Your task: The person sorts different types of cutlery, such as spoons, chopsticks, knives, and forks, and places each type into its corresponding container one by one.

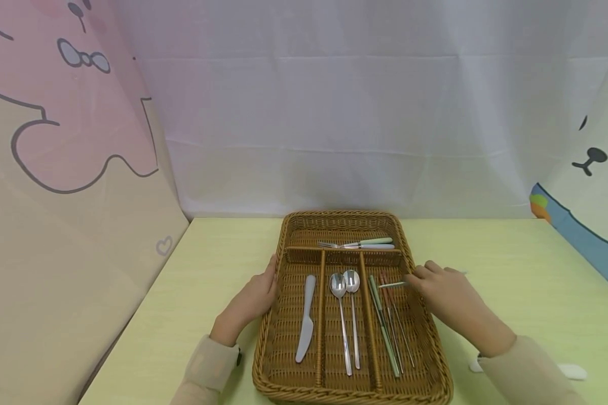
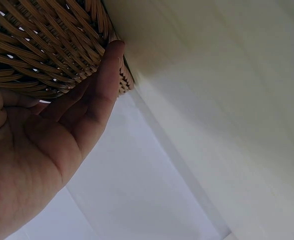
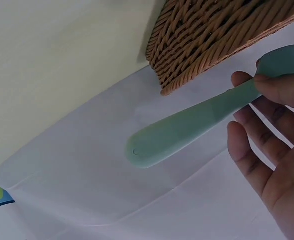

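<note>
A brown wicker cutlery basket point(image 1: 278, 337) with compartments stands on the table. My left hand point(image 1: 253, 295) rests against its outer left side, its fingers fairly straight along the weave in the left wrist view. Over the right rim, my right hand point(image 1: 443, 289) pinches a pale green knife point(image 3: 182, 127) between thumb and fingers, at the neck between handle and blade. The blade reaches over the right compartment, which holds green chopsticks point(image 1: 385, 326) and red-topped chopsticks point(image 1: 392, 306). Two spoons point(image 1: 344, 315) lie in the middle compartment, a grey-white knife point(image 1: 306, 320) in the left one.
Forks with green and pale blue handles point(image 1: 375, 243) lie in the basket's back compartment. A white piece point(image 1: 572, 371) on the table is partly hidden by the right sleeve. A white cloth point(image 1: 334, 112) hangs behind the table, with printed cloths at both sides.
</note>
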`<control>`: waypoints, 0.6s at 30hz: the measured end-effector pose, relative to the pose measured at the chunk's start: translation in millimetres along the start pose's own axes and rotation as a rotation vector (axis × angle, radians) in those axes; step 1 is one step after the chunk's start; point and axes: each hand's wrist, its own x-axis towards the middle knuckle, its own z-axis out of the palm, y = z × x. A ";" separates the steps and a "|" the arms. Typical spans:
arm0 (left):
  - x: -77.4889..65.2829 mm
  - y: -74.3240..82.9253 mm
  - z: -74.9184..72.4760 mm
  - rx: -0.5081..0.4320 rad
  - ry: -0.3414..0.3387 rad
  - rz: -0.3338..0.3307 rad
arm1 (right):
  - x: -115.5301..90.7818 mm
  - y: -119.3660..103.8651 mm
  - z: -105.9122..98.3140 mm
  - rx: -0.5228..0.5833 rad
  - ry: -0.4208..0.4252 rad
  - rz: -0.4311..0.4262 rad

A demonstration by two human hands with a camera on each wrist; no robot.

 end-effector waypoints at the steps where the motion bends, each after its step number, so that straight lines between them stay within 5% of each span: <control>1: 0.0 -0.2 0.1 -0.002 -0.001 0.000 | 2.8 -2.0 0.6 -0.003 0.006 -0.017; 18: 0.7 -0.9 0.2 -0.006 0.001 0.007 | 47.7 -34.6 4.2 -0.055 0.014 -0.212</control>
